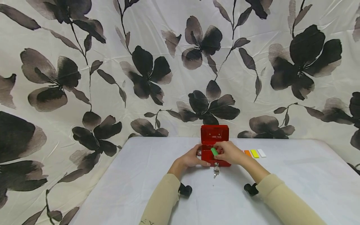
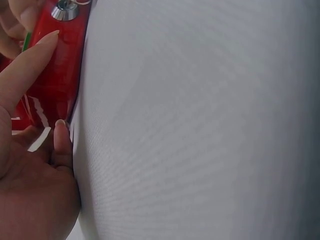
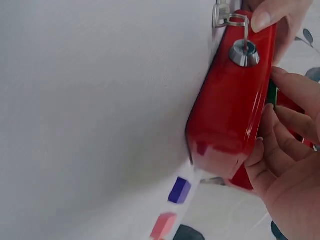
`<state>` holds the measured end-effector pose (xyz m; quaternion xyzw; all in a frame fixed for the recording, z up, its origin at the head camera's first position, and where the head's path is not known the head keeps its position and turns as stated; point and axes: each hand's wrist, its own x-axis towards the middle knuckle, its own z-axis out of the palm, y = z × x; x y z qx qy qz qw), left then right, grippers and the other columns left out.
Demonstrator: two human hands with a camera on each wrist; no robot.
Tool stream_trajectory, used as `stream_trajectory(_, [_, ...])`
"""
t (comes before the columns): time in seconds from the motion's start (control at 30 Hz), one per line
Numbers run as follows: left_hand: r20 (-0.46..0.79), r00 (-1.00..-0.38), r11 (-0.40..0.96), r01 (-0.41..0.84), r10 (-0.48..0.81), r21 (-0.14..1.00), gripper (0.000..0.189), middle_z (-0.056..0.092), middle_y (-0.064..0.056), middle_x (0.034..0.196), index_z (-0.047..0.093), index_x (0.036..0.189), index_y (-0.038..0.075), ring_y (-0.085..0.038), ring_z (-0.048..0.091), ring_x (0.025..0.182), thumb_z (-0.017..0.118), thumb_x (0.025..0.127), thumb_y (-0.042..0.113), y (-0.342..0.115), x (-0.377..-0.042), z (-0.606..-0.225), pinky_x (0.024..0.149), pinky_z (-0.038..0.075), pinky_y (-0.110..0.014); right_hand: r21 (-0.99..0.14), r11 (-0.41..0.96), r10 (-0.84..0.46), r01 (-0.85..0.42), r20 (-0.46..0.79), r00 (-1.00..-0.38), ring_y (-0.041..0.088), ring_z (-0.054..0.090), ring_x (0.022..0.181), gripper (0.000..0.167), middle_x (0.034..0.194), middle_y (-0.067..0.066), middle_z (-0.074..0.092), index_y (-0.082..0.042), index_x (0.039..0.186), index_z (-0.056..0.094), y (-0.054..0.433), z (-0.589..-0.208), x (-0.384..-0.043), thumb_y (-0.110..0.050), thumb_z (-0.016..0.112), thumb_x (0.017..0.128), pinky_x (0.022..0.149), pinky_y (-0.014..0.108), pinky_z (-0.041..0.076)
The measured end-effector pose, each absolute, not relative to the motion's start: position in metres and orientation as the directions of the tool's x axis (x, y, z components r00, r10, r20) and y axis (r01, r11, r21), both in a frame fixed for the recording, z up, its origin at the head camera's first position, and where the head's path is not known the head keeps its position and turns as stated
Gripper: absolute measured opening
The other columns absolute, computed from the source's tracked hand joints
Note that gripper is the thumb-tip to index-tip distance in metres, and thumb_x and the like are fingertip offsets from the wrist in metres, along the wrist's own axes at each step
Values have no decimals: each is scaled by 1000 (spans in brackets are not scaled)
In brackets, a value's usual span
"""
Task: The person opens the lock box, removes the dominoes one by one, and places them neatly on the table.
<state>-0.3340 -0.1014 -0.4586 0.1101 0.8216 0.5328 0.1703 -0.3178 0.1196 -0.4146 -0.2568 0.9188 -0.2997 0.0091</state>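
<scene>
A small red metal box [image 1: 216, 160] stands on the white table with its lid [image 1: 214, 134] raised upright. A key with a ring [image 1: 216, 170] hangs from the front lock [image 3: 244, 52]. My left hand [image 1: 193, 157] grips the box's left end, with the thumb [image 2: 25, 67] laid along the front wall [image 2: 57, 80]. My right hand [image 1: 230, 152] pinches a green strip [image 1: 214, 152] just above the box's open inside. In the right wrist view the green strip [image 3: 271, 93] shows only as a dark edge behind the box rim, beside my curled fingers [image 3: 290, 130].
Orange [image 1: 247, 153], yellow [image 1: 254, 153] and white [image 1: 261, 153] strips lie in a row on the table right of the box. More coloured strips [image 3: 179, 190] show in the right wrist view. A flower-print cloth hangs behind the table [image 1: 295, 175].
</scene>
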Motion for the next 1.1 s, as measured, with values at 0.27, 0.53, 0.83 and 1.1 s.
stream_trajectory(0.27, [-164, -918, 402, -6, 361, 916, 92, 54, -5, 133, 37, 155, 16, -27, 45, 123, 89, 79, 18, -102, -333, -460, 107, 44, -52, -555, 687, -473, -469, 149, -869, 20, 58, 84, 40, 92, 6, 68, 6, 121, 66, 135, -412, -312, -8, 81, 87, 77, 34, 57])
stream_trajectory(0.53, [-165, -923, 408, -9, 348, 913, 92, 54, -5, 132, 39, 154, 16, -27, 45, 122, 90, 78, 19, -101, -334, -460, 106, 45, -51, -541, 691, -468, -479, 170, -867, 17, 57, 78, 37, 85, 2, 63, 5, 119, 66, 155, -412, -312, -8, 80, 87, 68, 29, 52])
stream_trajectory(0.83, [-151, -925, 386, -5, 349, 923, 93, 55, -5, 132, 39, 154, 16, -27, 46, 121, 90, 77, 15, -101, -334, -461, 107, 44, -53, -523, 714, -447, -465, 170, -878, 18, 61, 79, 39, 88, 3, 66, 5, 121, 65, 175, -410, -306, -9, 80, 87, 72, 32, 56])
stream_trajectory(1.1, [-148, -926, 380, -5, 348, 925, 92, 55, -5, 130, 39, 154, 15, -27, 45, 120, 90, 77, 14, -101, -332, -460, 106, 44, -54, -514, 719, -439, -469, 187, -879, 17, 60, 78, 40, 88, 3, 66, 6, 119, 66, 193, -409, -301, -9, 82, 86, 71, 32, 55])
